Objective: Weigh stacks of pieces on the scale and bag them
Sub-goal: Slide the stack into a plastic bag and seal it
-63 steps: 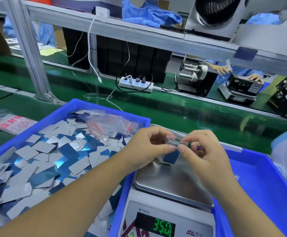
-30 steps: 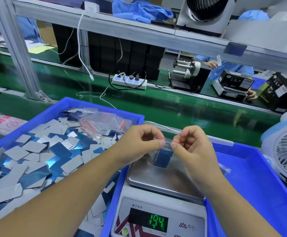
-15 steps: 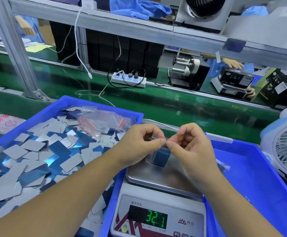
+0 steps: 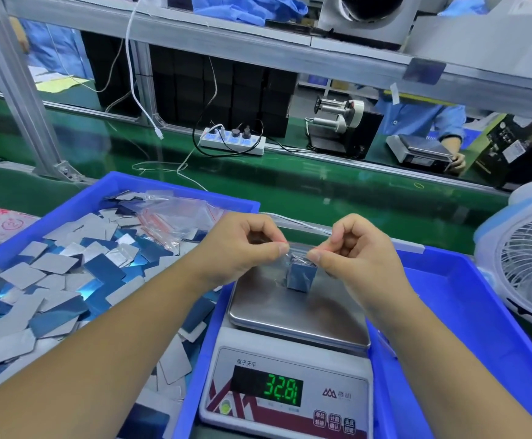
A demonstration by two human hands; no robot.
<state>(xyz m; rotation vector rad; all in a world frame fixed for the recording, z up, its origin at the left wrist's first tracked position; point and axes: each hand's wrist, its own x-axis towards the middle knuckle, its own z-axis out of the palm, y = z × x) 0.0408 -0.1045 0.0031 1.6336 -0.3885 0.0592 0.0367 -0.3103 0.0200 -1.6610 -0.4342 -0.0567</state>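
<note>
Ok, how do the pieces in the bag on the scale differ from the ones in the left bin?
The bagged stack is squared up in one neat block; the loose pieces lie scattered and overlapping. The stack sits inside a clear bag on the scale pan, pinched at its top by the left hand and right hand; the loose pieces lie bare in the left bin. Both are small rectangles with blue faces.

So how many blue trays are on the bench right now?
2. One blue tray sits at the left, filled with loose pieces and spare bags. The other blue tray is at the right and holds the scale. Its lower part runs out of frame.
</note>
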